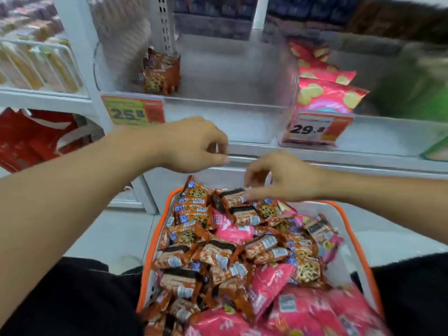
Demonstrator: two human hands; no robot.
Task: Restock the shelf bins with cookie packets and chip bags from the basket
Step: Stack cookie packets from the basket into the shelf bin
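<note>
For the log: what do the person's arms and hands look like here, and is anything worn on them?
Both forearms are bare, with no sleeves in view. The left hand and right hand wear no gloves; no rings, watch or wristband show. The picture is slightly blurred.

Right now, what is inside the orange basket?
The basket holds brown cookie packets and pink chip bags, heaped together. Its bottom is covered by them.

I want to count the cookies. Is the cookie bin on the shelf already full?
No, the clear cookie bin holds only a few cookie packets at its back left, and the rest of it is bare.
</note>
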